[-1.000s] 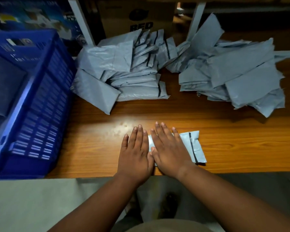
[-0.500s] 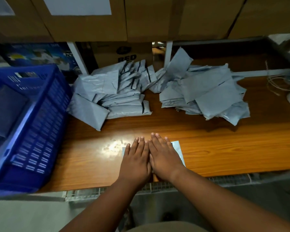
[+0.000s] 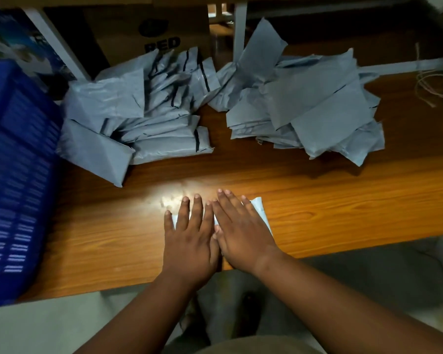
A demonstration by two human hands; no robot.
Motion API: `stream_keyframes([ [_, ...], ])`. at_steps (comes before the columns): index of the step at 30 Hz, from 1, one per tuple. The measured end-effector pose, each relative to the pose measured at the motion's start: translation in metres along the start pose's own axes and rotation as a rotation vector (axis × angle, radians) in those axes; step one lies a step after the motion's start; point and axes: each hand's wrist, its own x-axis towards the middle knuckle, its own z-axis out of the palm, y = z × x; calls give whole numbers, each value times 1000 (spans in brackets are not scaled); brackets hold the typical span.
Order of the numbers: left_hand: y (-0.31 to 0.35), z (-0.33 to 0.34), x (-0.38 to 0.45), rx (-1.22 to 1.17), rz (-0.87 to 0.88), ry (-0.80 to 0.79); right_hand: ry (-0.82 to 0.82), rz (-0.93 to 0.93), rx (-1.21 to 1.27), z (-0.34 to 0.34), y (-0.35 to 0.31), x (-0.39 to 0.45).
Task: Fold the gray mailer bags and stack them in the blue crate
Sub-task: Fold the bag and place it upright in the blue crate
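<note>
long wooden table up top, big blue plastic crate at its left end. two heaps of gray plastic mailer bags at the back. nearest edge: small folded gray mailer bag, pressed under left hand and right hand, fingers straight, gripping nothing.

folded mailer bag under both hands at table front; two bag piles behind; crate left.

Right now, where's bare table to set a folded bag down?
Bare wood right of the right hand, in front of the loose pile. A smaller patch between the left hand and the crate. The back is crowded with both piles.
</note>
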Motion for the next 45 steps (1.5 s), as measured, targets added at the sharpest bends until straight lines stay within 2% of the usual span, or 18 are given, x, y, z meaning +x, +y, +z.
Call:
stream_keyframes([
  [16,5,-5,3,8,-18,-17,-94,2,63,-8,6,1],
  [19,20,-10,13,-20,17,5,-60,25,32,-17,19,-5],
  [23,38,-4,22,-51,60,1,-99,74,68,-15,32,-15],
  [36,31,8,33,-56,134,51,-77,84,46,-3,37,-14],
  [39,31,5,30,-56,133,28,-96,89,31,-9,35,-15],
  [45,10,-19,19,34,140,-115,-170,83,68,-23,38,-11],
])
